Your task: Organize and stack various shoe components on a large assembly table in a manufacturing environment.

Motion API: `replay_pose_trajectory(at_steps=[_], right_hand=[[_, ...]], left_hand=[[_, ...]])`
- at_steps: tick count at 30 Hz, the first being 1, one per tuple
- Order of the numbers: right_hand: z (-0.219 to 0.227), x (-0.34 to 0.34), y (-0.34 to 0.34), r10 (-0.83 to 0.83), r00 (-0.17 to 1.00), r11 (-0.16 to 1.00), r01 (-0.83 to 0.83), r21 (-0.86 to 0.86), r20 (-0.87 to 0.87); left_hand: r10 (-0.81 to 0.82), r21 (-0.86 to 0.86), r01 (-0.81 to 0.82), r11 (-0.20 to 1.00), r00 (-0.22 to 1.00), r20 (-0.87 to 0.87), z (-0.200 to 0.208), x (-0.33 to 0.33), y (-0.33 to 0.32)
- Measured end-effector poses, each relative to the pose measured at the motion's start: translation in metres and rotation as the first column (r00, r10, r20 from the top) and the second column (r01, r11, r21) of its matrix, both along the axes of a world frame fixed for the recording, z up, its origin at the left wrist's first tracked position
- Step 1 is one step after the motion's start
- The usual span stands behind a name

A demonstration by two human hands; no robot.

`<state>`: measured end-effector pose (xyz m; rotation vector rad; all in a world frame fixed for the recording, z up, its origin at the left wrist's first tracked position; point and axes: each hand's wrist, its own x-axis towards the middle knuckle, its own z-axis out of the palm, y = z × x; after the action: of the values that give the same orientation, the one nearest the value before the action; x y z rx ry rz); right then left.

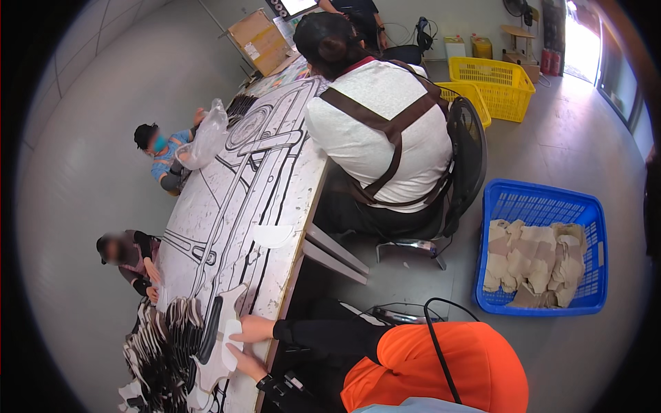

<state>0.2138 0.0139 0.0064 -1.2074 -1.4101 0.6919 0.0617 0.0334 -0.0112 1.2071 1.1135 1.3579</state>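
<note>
On the table's near corner lies a white cut-out piece with curved edges (229, 342), like flat sheet material. My right hand (253, 329), the upper one in the head view, grips its edge, the fingertips partly hidden. Just below, my left hand (246, 362), with a black band at the wrist, holds the same piece by its side. A black curved strip (212, 330) lies along the far side of the piece. Beyond it, several rows of similar black and white cut pieces (165, 344) stand packed on edge.
A long white table (275, 289) with black line drawings runs away from me; a white half-round piece (274, 236) lies on it. A seated person (385, 131) works close by; two others stand across the table. A blue crate (544, 310) holds beige pieces; yellow crates (492, 72) stand farther off.
</note>
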Motion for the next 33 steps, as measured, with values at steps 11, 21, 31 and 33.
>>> replay_pose_trajectory(at_steps=[11, 21, 31, 33], right_hand=[[0.011, 0.003, -0.011, 0.047, 0.999, 0.998, -0.047, -0.030, 0.011], [0.010, 0.006, -0.008, 0.022, 0.999, 0.997, -0.020, -0.080, 0.027], [0.018, 0.002, -0.013, 0.050, 0.997, 0.999, -0.051, -0.003, -0.060], [0.007, 0.004, -0.007, -0.026, 1.000, 0.997, 0.026, -0.077, 0.000]], left_hand=[[0.038, 0.040, -0.043, 0.998, 0.991, 0.127, 0.014, 0.014, -0.019], [0.135, -0.012, -0.135, 0.991, 0.991, -0.016, 0.012, 0.012, -0.017], [0.047, 0.035, -0.048, 0.998, 0.998, 0.038, -0.010, -0.007, 0.005], [-0.063, -0.025, 0.068, 0.997, 0.985, 0.163, -0.002, 0.003, 0.000]])
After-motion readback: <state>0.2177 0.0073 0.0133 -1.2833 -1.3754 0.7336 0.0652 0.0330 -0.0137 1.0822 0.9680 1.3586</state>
